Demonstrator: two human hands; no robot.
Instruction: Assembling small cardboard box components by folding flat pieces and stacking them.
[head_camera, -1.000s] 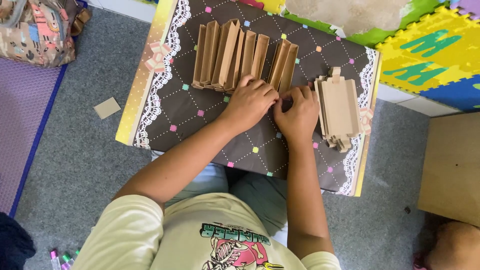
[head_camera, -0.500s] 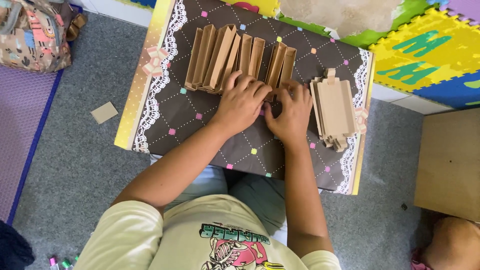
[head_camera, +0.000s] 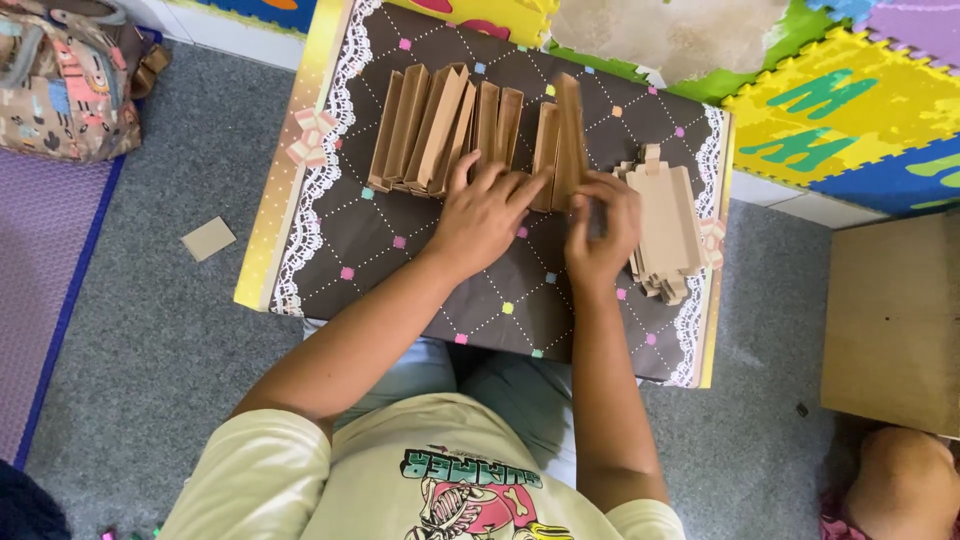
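A dark board (head_camera: 400, 270) with coloured dots and a lace edge lies across my lap. A row of folded brown cardboard pieces (head_camera: 430, 125) stands on edge along its far side. My left hand (head_camera: 485, 215) and my right hand (head_camera: 600, 225) meet at the row's right end. Both grip the near end of one folded cardboard piece (head_camera: 562, 130) that stands taller than its neighbours. A stack of flat, unfolded cardboard blanks (head_camera: 665, 225) lies just right of my right hand, by the board's right edge.
Grey carpet surrounds the board, with a small cardboard scrap (head_camera: 208, 238) on the left. A patterned bag (head_camera: 60, 85) sits far left above a purple mat (head_camera: 40, 280). Coloured foam mats (head_camera: 840, 100) lie beyond the board. A brown panel (head_camera: 890, 320) and another person's limb (head_camera: 900, 480) are at right.
Both hands have moved up from the board's middle to the row's right end. The piece between them now stands upright against the other folded ones.
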